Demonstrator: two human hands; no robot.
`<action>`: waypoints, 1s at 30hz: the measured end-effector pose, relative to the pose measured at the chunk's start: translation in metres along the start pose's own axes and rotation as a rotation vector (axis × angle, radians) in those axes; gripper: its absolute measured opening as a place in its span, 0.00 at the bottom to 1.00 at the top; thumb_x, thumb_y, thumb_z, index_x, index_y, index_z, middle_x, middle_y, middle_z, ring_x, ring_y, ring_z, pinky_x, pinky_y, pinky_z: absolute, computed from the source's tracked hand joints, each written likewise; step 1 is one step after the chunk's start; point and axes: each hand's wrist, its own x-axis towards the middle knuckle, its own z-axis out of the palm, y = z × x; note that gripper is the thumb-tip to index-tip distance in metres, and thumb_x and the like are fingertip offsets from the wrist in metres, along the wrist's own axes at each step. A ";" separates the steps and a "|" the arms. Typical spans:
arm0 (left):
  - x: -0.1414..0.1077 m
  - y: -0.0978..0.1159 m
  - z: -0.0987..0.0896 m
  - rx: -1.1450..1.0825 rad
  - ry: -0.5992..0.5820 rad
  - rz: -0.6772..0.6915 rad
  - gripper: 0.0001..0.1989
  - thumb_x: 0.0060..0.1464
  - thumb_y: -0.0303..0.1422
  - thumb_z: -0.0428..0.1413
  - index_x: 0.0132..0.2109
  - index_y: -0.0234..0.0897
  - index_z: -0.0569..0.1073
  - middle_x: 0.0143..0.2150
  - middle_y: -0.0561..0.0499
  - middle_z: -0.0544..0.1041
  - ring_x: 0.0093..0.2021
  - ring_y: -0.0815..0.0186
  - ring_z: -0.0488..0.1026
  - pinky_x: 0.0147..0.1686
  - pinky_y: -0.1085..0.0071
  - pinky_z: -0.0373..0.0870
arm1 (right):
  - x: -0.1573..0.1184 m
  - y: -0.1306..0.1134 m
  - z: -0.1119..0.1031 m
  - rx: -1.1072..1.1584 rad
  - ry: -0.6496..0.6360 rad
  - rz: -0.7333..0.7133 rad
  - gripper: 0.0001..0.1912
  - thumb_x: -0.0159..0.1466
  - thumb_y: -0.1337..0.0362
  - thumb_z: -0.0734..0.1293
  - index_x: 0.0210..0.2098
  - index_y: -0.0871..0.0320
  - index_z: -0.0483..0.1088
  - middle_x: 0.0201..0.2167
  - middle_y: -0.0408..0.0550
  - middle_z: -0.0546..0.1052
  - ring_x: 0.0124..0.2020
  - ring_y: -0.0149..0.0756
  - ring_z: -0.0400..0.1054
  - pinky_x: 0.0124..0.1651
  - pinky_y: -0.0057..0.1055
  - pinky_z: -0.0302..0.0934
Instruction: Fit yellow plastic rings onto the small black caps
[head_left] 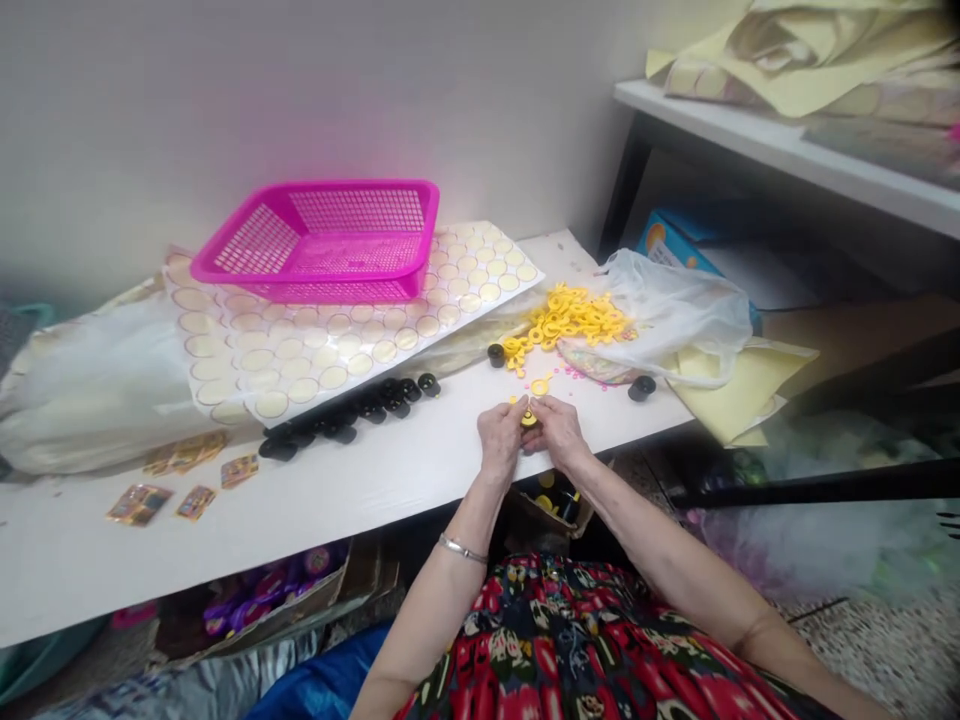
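Note:
Close together at the table's front edge, my left hand (501,438) and my right hand (556,432) both pinch a small yellow and black piece (529,418). Fingers partly cover it. Just beyond them lies a yellow ring with a stem (540,386), among tiny pink bits. Farther back is a heap of yellow ring-shaped pieces (576,315). One black cap (496,355) stands left of the heap and another black cap (642,388) is to the right of my hands. A row of black caps (373,405) runs off to the left.
A pink basket (352,250) rests on a sheet of round stickers (300,390). Shiny cards (139,504) lie at the left of the white table (300,540). A clear plastic bag (682,310) is at the right. Below the table are boxes, one with purple items (262,590).

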 end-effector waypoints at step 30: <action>-0.060 0.023 -0.028 0.139 -0.671 0.353 0.20 0.31 0.22 0.59 0.38 0.38 0.78 0.41 0.47 0.71 0.48 0.59 0.64 0.48 0.64 0.61 | -0.049 -0.004 -0.065 0.145 -0.597 0.201 0.20 0.54 0.50 0.67 0.33 0.62 0.69 0.27 0.47 0.75 0.25 0.32 0.70 0.27 0.30 0.68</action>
